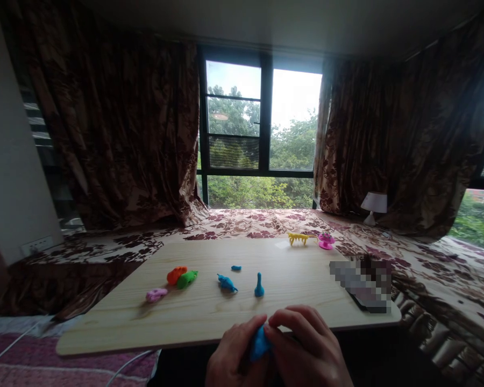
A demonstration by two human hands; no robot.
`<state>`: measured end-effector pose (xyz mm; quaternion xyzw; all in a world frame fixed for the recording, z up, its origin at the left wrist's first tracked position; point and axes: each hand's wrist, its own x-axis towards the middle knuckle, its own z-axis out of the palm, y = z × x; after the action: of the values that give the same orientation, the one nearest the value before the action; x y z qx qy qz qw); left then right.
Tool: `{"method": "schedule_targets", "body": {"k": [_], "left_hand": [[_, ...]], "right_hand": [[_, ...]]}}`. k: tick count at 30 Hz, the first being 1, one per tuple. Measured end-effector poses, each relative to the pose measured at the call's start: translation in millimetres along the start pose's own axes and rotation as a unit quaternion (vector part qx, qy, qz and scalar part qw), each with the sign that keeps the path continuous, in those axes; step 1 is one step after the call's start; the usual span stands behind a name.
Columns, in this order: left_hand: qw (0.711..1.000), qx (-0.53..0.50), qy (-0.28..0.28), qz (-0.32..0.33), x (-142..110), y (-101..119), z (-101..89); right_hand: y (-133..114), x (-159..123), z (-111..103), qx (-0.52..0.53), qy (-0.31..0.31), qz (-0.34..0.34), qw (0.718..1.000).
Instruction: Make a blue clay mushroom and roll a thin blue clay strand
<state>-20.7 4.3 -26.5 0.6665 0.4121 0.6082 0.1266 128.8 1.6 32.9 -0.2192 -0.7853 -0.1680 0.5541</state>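
The likeliest trouble was in the squeeze: the blue lump (260, 344) looked soft, like modelling clay, so uneven pressure from the two sides could have flattened or dented it. A second risk came from its place, since it was held up at the near edge of the desk (113, 333), where a slip might have sent it off the front rather than onto the wood. A forward swing of the knuckles could also have tipped the blue upright piece (259, 286), whose thin neck stood on a small base just beyond the fingers. As for the hold, the left grip (250, 344) was closed around the lump's left side, and the right grip (271, 329) was closed on it from the right, fingertips meeting near its top. The lump sat between the two, its middle showing and its underside hidden, so how deep it lay in either palm could not be told.
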Motion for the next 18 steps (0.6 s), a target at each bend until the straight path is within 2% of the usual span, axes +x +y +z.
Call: {"method": "schedule_targets", "body": {"k": [7,10,14,18], "left_hand": [[0.999,-0.001,-0.031,0.021,6.1,3.0,-6.3],[1.000,-0.015,0.005,-0.013,4.9,3.8,-2.6],[0.998,-0.043,0.006,-0.050,3.0,2.7,1.7],[0.995,-0.068,0.011,-0.067,3.3,2.9,1.4]], "right_hand": [[0.5,1.6,-2.4,-0.015,-0.025,-0.013,0.999],[0.2,0.3,-0.5,-0.002,-0.016,-0.011,1.000],[-0.1,-3.5,2.4,0.006,-0.024,0.005,1.000],[1.2,-2.8,0.8,-0.013,-0.042,-0.007,0.999]]}}
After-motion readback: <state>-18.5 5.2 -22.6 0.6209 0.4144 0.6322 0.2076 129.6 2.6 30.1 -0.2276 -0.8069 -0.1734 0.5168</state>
